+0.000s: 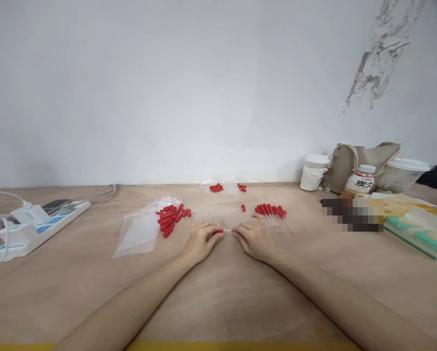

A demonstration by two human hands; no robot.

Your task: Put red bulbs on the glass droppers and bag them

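My left hand (200, 242) is closed, pinching a red rubber bulb (217, 232) over the near side of the table. Between the two hands runs a thin clear dropper tube (228, 230), its right end pinched in the fingers of my right hand (256, 240). The tube's left end meets the bulb; I cannot tell how far it goes in. Just beyond the hands lies a row of bare clear tubes (208, 215). Loose red bulbs (167, 220) form a pile to the left. Several bulb-topped droppers (271, 210) lie right of my right hand.
Clear plastic bags (138, 235) lie left of the pile. More red bulbs (216, 187) sit by the wall. A white power strip (43, 229) is at far left. At right stand a lidded cup (313, 173), a bottle (360, 183) and a green tissue packet (417, 234).
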